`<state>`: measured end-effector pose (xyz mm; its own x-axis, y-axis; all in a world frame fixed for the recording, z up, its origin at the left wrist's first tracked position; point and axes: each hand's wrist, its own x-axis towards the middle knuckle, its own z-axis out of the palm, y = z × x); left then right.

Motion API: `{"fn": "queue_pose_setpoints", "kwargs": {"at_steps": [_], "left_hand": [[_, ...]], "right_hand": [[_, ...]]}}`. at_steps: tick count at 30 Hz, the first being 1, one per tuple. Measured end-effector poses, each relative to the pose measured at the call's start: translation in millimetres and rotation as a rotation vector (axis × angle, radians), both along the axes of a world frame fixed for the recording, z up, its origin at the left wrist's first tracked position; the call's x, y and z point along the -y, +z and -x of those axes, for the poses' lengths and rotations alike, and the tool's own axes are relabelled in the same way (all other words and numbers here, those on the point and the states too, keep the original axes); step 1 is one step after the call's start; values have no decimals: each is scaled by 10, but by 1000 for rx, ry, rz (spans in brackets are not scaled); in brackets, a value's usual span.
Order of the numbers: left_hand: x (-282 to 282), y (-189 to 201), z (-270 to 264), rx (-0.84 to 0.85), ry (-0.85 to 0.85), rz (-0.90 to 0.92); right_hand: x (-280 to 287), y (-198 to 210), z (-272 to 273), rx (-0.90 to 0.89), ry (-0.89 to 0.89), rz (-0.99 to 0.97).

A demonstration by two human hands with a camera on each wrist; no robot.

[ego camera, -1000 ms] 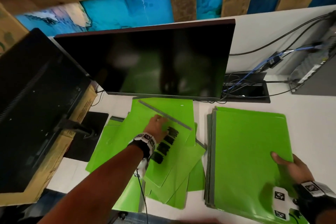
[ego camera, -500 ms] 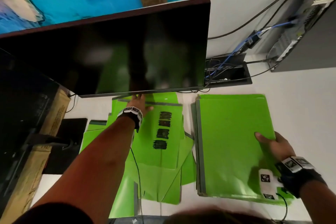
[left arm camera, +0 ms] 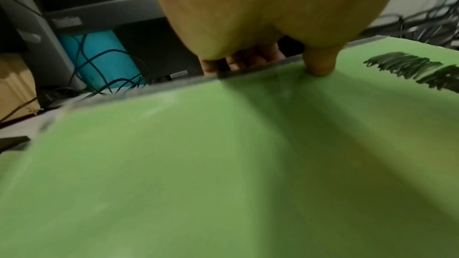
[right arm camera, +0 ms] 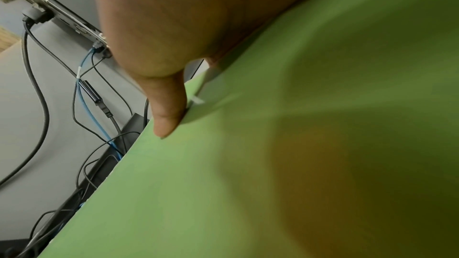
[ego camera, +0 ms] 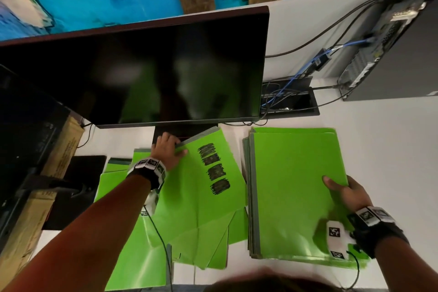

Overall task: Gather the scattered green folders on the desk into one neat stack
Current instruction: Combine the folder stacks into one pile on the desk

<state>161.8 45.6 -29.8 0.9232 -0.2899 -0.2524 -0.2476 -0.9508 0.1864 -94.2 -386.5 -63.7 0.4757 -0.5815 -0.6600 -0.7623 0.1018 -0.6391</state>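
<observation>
A loose pile of green folders point(ego camera: 208, 244) lies on the white desk, left of centre. The top folder point(ego camera: 201, 187) point(left arm camera: 223, 164) carries black scribbles. My left hand point(ego camera: 168, 149) point(left arm camera: 273, 64) pinches its grey far edge just under the monitor, thumb on top and fingers curled beneath. To the right sits a squared stack of green folders point(ego camera: 289, 187) point(right arm camera: 248, 183). My right hand point(ego camera: 343, 189) point(right arm camera: 168, 113) grips that stack's right edge, with the thumb lying on the top sheet.
A dark monitor point(ego camera: 142, 73) hangs low over the far side of the pile, its base point(ego camera: 180, 131) just behind my left hand. A second screen on a cardboard box point(ego camera: 28, 149) stands at the left. A cable tray point(ego camera: 289, 102) and a computer case point(ego camera: 388, 50) are back right.
My left hand reached to the far edge of the scribbled folder, took hold of it, and the folder has swung clockwise toward the right stack. The right hand has stayed on the stack's edge.
</observation>
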Motion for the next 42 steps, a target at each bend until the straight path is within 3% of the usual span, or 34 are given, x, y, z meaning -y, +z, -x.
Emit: {"fn": "queue_pose_setpoints", "kwargs": {"at_steps": [2, 7, 11, 15, 18, 23, 27, 34, 38, 42], "left_hand": [[-46, 140, 107, -27, 28, 141], [-357, 510, 324, -127, 27, 184], [-578, 868, 401, -81, 71, 533], [-303, 1409, 522, 19, 107, 839], [173, 1501, 683, 11, 78, 1002], [975, 902, 1001, -112, 122, 904], [1377, 381, 1196, -205, 265, 706], [1814, 43, 1489, -306, 367, 482], [1903, -93, 1545, -214, 145, 335], [1832, -55, 1466, -312, 3, 270]], "right_hand": [[-10, 20, -1, 5, 8, 4], [-20, 69, 11, 6, 2, 0], [-15, 25, 14, 17, -7, -31], [-28, 73, 23, 33, 2, -46], [-38, 121, 58, 45, 47, -17], [-37, 273, 97, 31, 97, -37], [6, 322, 104, -8, -55, -164], [15, 340, 129, -63, -47, -208], [-2, 247, 88, -71, 162, -23], [-21, 203, 77, -78, 187, 95]]}}
